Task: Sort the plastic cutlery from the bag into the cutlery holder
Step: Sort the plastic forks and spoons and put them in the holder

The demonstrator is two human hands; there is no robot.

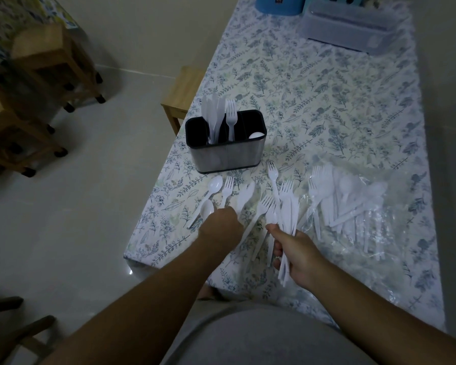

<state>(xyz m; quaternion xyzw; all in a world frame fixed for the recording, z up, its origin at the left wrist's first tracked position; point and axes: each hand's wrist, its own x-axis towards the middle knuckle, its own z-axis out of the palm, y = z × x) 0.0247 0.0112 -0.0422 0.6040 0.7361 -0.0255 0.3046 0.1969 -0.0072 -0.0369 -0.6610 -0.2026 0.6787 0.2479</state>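
Our right hand (296, 255) clasps a sheaf of thin white plastic forks (286, 206); our left hand (223, 223), fingers curled, picks at loose cutlery near the desk's (327, 101) left edge. The brushed-steel holder (227, 151), black-lined, stands behind; the crinkled clear bag (353, 206) lies right.

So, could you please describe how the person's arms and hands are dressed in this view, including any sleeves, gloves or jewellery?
Both forearms are bare right down to the bottom edge of the picture, so no sleeves show. The left hand and the right hand wear no gloves, and no watch, bracelet or ring shows on the sides facing the camera. The only clothing in view is a grey garment over the body, between the two arms.
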